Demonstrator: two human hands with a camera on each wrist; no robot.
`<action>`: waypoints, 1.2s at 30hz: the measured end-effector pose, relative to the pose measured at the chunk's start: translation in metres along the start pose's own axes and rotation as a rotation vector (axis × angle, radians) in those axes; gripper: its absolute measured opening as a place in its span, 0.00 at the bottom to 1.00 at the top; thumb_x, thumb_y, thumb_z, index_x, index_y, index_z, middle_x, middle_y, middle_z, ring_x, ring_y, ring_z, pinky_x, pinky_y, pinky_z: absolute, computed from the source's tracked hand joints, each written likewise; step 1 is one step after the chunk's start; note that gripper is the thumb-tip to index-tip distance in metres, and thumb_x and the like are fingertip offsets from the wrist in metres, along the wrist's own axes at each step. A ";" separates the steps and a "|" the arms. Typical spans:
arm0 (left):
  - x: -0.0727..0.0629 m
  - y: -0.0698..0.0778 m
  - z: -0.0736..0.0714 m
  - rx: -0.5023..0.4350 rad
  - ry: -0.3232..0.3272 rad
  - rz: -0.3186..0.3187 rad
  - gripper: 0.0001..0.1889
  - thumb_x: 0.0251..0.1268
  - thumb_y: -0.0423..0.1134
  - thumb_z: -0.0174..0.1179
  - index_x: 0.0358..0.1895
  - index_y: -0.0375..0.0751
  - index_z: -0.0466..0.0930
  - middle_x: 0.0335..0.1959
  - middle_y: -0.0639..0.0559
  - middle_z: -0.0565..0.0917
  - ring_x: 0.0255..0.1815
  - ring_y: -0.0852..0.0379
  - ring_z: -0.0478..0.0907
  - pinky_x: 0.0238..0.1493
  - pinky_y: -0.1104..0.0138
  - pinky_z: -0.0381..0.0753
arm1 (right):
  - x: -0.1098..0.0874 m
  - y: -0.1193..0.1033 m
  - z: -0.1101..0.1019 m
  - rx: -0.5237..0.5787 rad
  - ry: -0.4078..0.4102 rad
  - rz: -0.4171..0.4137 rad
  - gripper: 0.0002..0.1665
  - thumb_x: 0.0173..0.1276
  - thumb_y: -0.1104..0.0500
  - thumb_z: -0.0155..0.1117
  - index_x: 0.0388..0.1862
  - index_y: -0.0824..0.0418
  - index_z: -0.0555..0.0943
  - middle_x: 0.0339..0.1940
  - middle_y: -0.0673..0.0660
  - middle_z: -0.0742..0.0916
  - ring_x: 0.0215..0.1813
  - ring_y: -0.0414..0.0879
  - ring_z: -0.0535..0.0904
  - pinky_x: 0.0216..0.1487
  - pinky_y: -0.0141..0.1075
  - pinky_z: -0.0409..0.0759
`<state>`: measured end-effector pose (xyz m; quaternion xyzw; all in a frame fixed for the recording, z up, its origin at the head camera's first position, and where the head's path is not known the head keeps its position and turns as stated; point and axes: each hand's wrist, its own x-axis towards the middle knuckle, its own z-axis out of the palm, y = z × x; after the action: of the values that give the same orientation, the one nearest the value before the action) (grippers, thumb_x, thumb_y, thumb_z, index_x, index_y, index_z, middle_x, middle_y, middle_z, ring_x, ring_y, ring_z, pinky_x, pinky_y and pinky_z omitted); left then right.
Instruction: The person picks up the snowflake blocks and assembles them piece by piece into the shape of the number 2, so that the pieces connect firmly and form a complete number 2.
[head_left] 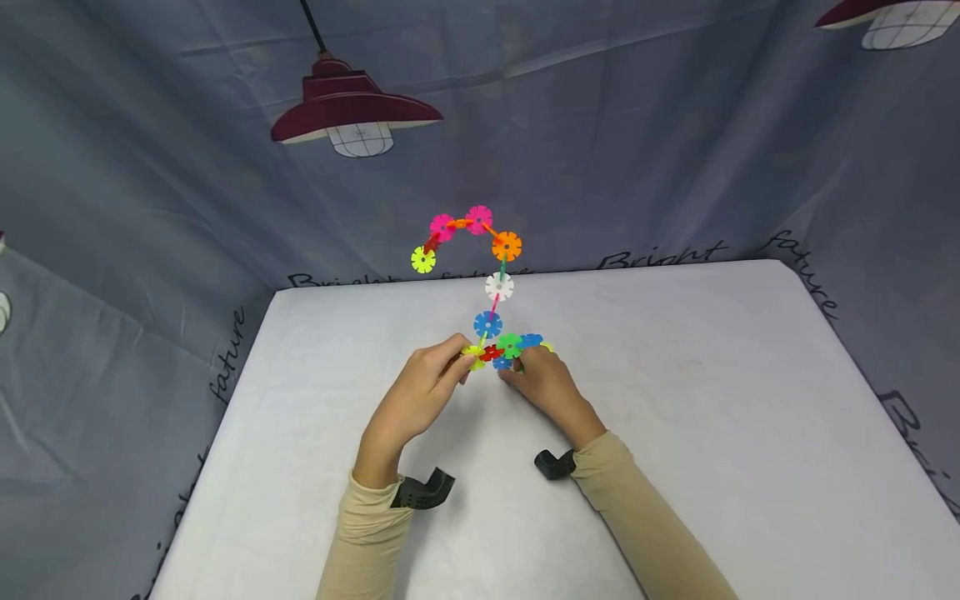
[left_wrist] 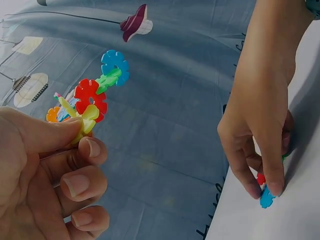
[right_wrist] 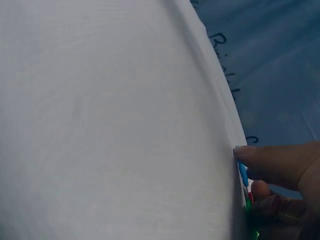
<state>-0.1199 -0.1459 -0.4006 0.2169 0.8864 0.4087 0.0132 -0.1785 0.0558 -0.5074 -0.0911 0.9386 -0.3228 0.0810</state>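
"Where is the chain (head_left: 498, 287) of bright flower discs?"

"Up over the table (head_left: 720, 417), about midway between its left and right edges. Its top bends over to the left, and in the head view it reaches past the table's far edge."

"What does the left hand (head_left: 414, 390) do?"

"It pinches a yellow disc (left_wrist: 90, 115) low on the chain, thumb against finger, with no gap but the disc. The other fingers are bent in. A red disc (left_wrist: 90, 96) sits just next to the yellow one."

"And the right hand (head_left: 551, 387)?"

"Its thumb and fingers are nearly closed, and they pinch a blue disc (left_wrist: 267, 197). Red and green bits peek out by the fingers. I can't tell if that blue disc is joined to the chain."

"What's at the top?"

"An orange disc (head_left: 507, 247), then pink discs (head_left: 479, 218), then a lime disc (head_left: 423, 260) at the tip."

"And behind?"

"A gray cloth (head_left: 637, 142) with a dark red lamp (head_left: 358, 108) on it. The person wears tan sleeves (head_left: 367, 542)."
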 end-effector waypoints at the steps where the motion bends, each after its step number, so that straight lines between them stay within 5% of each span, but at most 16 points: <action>1: 0.000 0.000 0.000 0.000 0.000 0.000 0.09 0.83 0.41 0.51 0.37 0.48 0.74 0.25 0.55 0.73 0.23 0.58 0.65 0.27 0.70 0.63 | 0.000 0.000 0.000 -0.001 -0.004 0.005 0.21 0.66 0.53 0.76 0.21 0.60 0.76 0.20 0.52 0.73 0.25 0.44 0.67 0.26 0.34 0.61; 7: 0.000 0.000 0.000 0.001 -0.001 -0.001 0.09 0.83 0.41 0.51 0.37 0.47 0.74 0.26 0.47 0.76 0.23 0.58 0.65 0.27 0.70 0.64 | -0.005 0.002 0.000 0.015 -0.005 -0.010 0.16 0.63 0.55 0.79 0.39 0.63 0.83 0.32 0.55 0.84 0.34 0.46 0.75 0.35 0.37 0.72; 14: 0.000 0.003 0.001 0.013 0.000 -0.008 0.10 0.83 0.42 0.51 0.37 0.47 0.73 0.26 0.54 0.74 0.24 0.59 0.65 0.27 0.69 0.64 | -0.022 0.017 -0.013 0.075 0.025 -0.165 0.13 0.65 0.59 0.76 0.47 0.59 0.85 0.35 0.53 0.89 0.35 0.43 0.81 0.38 0.38 0.79; 16: 0.000 0.003 0.001 0.014 -0.001 -0.009 0.10 0.83 0.42 0.51 0.37 0.47 0.73 0.26 0.53 0.74 0.24 0.59 0.65 0.27 0.69 0.64 | -0.028 0.020 -0.027 0.195 0.032 -0.176 0.14 0.67 0.60 0.75 0.51 0.58 0.84 0.38 0.53 0.91 0.37 0.43 0.84 0.39 0.39 0.83; 21: 0.000 0.001 0.001 0.013 -0.003 -0.022 0.09 0.82 0.41 0.52 0.38 0.48 0.74 0.26 0.52 0.74 0.24 0.58 0.65 0.28 0.69 0.65 | -0.042 0.025 -0.074 0.699 0.117 -0.163 0.17 0.69 0.62 0.73 0.54 0.63 0.82 0.40 0.55 0.91 0.37 0.45 0.88 0.33 0.40 0.86; 24: 0.000 0.001 0.002 0.013 -0.008 -0.029 0.09 0.82 0.40 0.52 0.37 0.48 0.74 0.26 0.54 0.73 0.24 0.57 0.66 0.28 0.69 0.65 | -0.051 0.025 -0.096 0.853 0.183 -0.222 0.14 0.69 0.65 0.71 0.51 0.70 0.83 0.38 0.51 0.91 0.38 0.43 0.89 0.33 0.35 0.86; 36: 0.001 0.002 0.003 0.014 -0.013 -0.018 0.09 0.82 0.40 0.52 0.37 0.48 0.74 0.26 0.53 0.74 0.24 0.58 0.65 0.27 0.69 0.64 | -0.061 0.016 -0.110 0.830 0.197 -0.261 0.14 0.69 0.64 0.72 0.52 0.66 0.88 0.49 0.48 0.92 0.40 0.45 0.89 0.31 0.34 0.85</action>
<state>-0.1192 -0.1423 -0.4010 0.2115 0.8912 0.4008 0.0211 -0.1442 0.1465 -0.4259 -0.1375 0.7136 -0.6867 -0.0207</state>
